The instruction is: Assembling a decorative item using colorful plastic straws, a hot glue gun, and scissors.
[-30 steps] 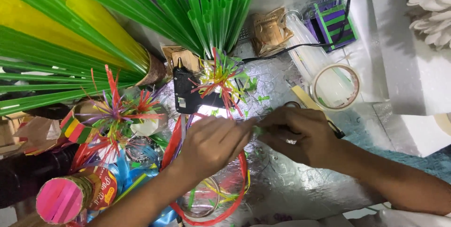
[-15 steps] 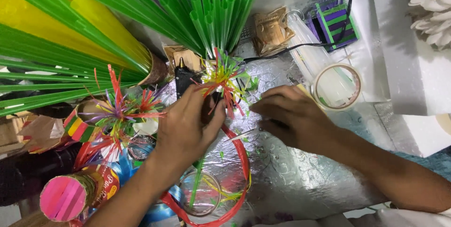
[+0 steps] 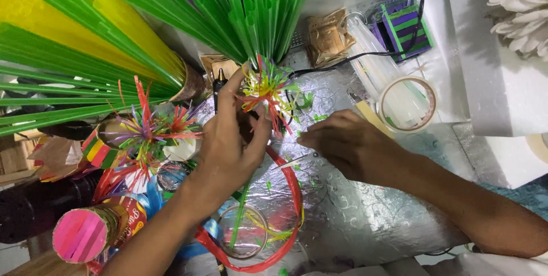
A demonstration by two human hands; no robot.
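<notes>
Fingers (image 3: 237, 96) of left hand (image 3: 228, 150) now up, pinching the straw flower (image 3: 264, 89); right hand (image 3: 342, 144) curled on small scissors (image 3: 294, 160), pulled back over desk (image 3: 365, 219)

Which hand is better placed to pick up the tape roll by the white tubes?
Probably the right hand: it lies on the foil nearest the tape roll, holding at most something thin. The left hand is farther away, holding the straw flower by its green stem.
</notes>
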